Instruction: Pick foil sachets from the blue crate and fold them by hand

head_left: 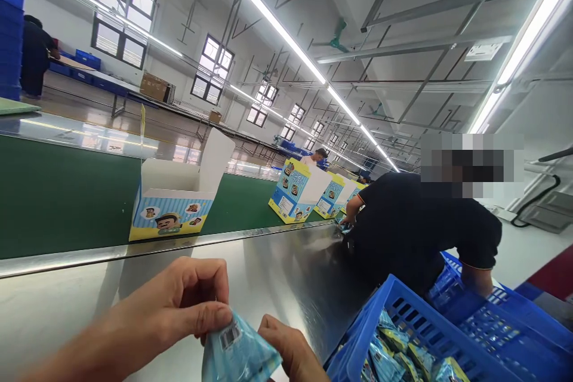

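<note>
A light-blue plastic packet (239, 349) with a small barcode hangs over the steel table at the bottom of the head view. My left hand (188, 304) pinches its top corner between thumb and fingers. At the packet's right side is my right hand (293, 346), its curled fingers closed against the edge; part of that hand lies behind the packet and below the frame. Beyond my hands, an opened display box (172, 212) with blue stripes and cartoon faces stands on the green conveyor belt (67, 197), its white flap raised.
To my right, a blue crate (403, 316) holds several similar packets. A co-worker in a dark shirt (416, 221) leans over the steel table (268, 262) beside another blue crate (505, 322). More display boxes (290, 191) stand farther along the belt.
</note>
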The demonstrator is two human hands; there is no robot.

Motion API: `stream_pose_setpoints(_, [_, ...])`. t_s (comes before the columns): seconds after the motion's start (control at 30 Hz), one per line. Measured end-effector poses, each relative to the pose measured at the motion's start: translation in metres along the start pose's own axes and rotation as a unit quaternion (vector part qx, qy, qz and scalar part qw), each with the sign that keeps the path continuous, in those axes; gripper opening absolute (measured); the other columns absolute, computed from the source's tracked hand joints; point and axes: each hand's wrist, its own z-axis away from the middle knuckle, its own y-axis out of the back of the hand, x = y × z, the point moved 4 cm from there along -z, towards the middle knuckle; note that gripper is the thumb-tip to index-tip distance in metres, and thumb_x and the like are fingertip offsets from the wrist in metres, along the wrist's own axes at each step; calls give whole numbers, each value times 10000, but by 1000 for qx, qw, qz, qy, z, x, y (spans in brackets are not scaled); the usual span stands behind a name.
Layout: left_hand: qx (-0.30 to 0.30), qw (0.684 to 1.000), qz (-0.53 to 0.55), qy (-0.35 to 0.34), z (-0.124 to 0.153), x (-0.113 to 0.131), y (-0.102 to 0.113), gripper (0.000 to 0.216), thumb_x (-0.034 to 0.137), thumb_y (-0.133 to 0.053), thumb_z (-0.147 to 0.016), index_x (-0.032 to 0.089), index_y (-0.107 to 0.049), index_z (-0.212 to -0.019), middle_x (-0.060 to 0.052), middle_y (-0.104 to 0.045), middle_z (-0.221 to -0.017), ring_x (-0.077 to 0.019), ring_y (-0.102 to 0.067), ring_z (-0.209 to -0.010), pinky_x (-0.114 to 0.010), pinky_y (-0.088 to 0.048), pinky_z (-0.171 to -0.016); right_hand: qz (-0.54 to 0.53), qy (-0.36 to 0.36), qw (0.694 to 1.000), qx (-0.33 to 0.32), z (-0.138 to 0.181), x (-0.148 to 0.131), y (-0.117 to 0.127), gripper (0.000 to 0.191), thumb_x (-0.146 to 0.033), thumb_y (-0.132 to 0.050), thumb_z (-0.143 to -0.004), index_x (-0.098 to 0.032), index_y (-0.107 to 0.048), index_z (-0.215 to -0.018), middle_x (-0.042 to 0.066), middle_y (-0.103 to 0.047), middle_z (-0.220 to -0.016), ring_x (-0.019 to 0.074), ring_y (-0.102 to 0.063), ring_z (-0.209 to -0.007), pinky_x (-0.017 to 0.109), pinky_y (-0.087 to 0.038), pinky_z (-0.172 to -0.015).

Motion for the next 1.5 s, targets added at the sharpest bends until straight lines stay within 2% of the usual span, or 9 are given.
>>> stream_pose_setpoints(0.13, [71,994,-78,-17,-11,0,4,414,598,-676,-953,225,-583,-798,6,-620,-789,-193,-494,-781,-341,-367,-724,-46,84,995,18,-7,3,10,468,-563,-891,-863,-182,-651,-737,37,-559,-1011,189,-572,-908,306,-453,-820])
stream_pose_setpoints(0.3, [65,988,-138,3,-17,-2,-5,350,540,-618,-959,232,-577,-799,14,-621,-803,-198,-505,-798,-352,-366,-738,15,131,989,61,-4,7,22,416,-565,-864,-918,-195,-718,-793,95,-553,-1250,252,-581,-1137,362,-473,-1008])
stream_pose_setpoints(0.57, [50,974,-211,57,-26,-4,-18,375,577,-510,-1001,243,-527,-831,11,-578,-825,-214,-474,-805,-359,-305,-711,39,189,980,55,1,7,32,229,-433,-837,-977,-235,-775,-880,90,-653,-1356,241,-665,-1119,380,-510,-1040])
stream_pose_setpoints(0.77, [-2,971,-224,84,-29,-5,-26,339,536,-479,-1041,244,-535,-880,-13,-621,-944,-247,-567,-943,-378,-410,-818,46,182,980,64,4,13,35,96,-181,-862,-911,-262,-813,-899,57,-713,-1294,244,-726,-1129,345,-524,-1020])
stream_pose_setpoints(0.97, [-18,959,-257,114,-31,-8,-35,344,572,-438,-1038,265,-584,-982,-44,-649,-1061,-266,-555,-979,-375,-415,-843,57,190,978,69,2,20,44,72,-291,-880,-935,-258,-829,-897,42,-758,-1040,195,-719,-914,314,-527,-900])
stream_pose_setpoints(1.17, [24,950,-295,97,-41,1,-42,352,586,-448,-1004,262,-573,-1060,-22,-634,-912,-275,-539,-936,-400,-386,-848,137,220,965,42,-5,22,51,140,-340,-869,-943,-254,-806,-852,41,-800,-963,206,-669,-885,330,-516,-855])
stream_pose_setpoints(1.27, [25,950,-297,95,-46,1,-46,350,569,-438,-1007,260,-581,-1088,-25,-634,-931,-274,-545,-934,-420,-402,-872,186,176,967,23,-7,45,51,192,-396,-870,-932,-249,-823,-819,51,-772,-924,220,-669,-909,326,-496,-816])
stream_pose_setpoints(1.37, [8,948,-303,96,-51,-5,-49,363,581,-441,-1012,264,-590,-1105,-43,-658,-983,-287,-565,-959,-426,-417,-872,152,76,985,-3,-11,71,52,433,-655,-858,-893,-235,-859,-790,38,-682,-890,167,-641,-785,278,-434,-681])
stream_pose_setpoints(1.5, [1,949,-303,90,-54,-15,-49,376,598,-449,-1016,273,-610,-1115,-53,-678,-1059,-284,-590,-987,-412,-431,-886,109,16,993,-43,-13,70,55,623,-838,-857,-756,-216,-841,-727,-2,-613,-798,99,-504,-593,280,-377,-607])
